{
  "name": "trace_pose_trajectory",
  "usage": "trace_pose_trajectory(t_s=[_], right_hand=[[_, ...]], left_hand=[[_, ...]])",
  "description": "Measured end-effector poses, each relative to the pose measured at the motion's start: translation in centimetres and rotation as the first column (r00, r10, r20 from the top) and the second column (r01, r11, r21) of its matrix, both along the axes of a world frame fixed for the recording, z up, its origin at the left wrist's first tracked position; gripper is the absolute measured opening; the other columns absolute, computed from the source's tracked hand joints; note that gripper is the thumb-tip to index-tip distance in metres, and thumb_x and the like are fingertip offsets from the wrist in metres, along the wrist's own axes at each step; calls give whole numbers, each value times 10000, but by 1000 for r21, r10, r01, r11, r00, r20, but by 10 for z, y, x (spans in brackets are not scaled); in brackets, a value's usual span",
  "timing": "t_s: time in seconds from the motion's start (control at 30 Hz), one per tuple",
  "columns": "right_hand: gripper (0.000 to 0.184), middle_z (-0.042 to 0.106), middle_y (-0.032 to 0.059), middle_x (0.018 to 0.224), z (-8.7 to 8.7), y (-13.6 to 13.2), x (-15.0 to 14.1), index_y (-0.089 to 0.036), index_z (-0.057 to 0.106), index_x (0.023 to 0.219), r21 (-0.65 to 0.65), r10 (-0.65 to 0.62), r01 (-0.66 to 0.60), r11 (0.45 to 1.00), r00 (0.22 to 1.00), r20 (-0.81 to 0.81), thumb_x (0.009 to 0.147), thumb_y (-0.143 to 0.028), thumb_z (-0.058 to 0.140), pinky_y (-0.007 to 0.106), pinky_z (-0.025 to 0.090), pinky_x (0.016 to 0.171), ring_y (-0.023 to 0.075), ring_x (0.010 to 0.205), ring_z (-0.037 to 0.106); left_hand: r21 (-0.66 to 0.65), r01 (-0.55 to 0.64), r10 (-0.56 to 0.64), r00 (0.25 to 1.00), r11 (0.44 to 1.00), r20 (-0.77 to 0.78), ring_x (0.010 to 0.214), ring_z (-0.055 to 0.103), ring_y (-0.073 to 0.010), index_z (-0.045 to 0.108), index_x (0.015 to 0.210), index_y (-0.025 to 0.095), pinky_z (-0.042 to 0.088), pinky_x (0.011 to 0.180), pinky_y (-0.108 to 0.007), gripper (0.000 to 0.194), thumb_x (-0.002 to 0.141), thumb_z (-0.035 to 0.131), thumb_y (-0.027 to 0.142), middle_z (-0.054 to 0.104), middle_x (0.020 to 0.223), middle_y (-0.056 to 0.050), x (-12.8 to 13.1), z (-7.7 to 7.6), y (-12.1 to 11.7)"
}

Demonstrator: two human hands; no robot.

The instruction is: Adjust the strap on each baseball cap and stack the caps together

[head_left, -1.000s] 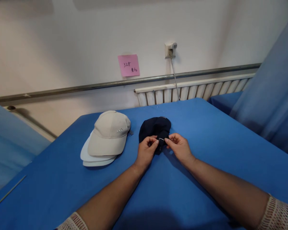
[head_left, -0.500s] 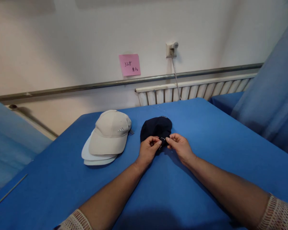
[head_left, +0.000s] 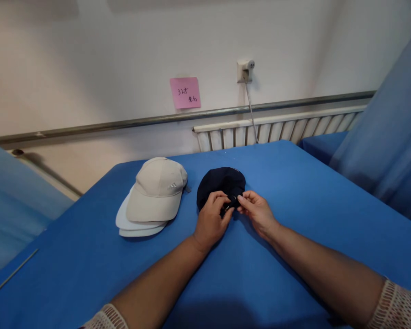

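Note:
A dark navy cap (head_left: 219, 179) lies on the blue-covered table, its back strap and small metal buckle turned toward me. My left hand (head_left: 213, 218) is at the left side of the strap, thumb and fingers curled about the buckle end. On the right side, my right hand (head_left: 255, 209) pinches the strap between thumb and fingers. Left of the hands sits a stack of caps: a beige cap (head_left: 157, 185) with a small logo on top, and pale white caps (head_left: 140, 232) beneath, only their brims showing.
The blue table cover (head_left: 294, 192) reaches back to a white radiator (head_left: 239, 136) and a metal rail (head_left: 133, 123). A cord hangs from the wall socket (head_left: 245, 71). A pink note (head_left: 185, 92) is on the wall. Blue curtains (head_left: 390, 132) flank both sides.
My left hand has shifted its fingers, opening its pinch wider around the buckle. The navy cap has spread slightly leftward. My right hand stays nearly in place on the strap.

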State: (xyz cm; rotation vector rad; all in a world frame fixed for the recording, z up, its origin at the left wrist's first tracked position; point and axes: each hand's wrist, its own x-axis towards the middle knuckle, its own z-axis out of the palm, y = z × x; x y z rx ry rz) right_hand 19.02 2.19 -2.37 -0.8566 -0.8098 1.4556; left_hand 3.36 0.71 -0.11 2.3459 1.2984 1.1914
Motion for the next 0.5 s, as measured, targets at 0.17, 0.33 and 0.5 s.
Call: trace_pose_trajectory(t_s=[0.17,0.33,0.5], right_hand=[[424,538,-51,528,-2,1,-1,-193,542,674,-98,-43,62,993,983,181,601,-506,818,220,362,453,92,474,514],[414,599,6,589,7,-8,3,-166,593,676,-246,225,-190,951,966,126,746,-559,704,215,351,408,85,447,511],[300,652,12,690,8,-8,5,-173,608,734,-259,248,-282,924,956,-156,708,-402,800,210,434,496,99,563,590]], left_hand=[[203,-20,50,988,979,-144,976,587,-190,598,967,180,516,866,-357,106,877,551,151,589,1025,-76,-4,4,4],[313,22,56,970,949,-238,975,580,-201,599,951,161,526,847,-365,97,878,543,131,603,1032,-92,-8,4,7],[304,152,-71,962,941,-262,981,583,-190,595,981,172,528,861,-356,136,881,528,109,610,1052,-88,-1,2,3]])
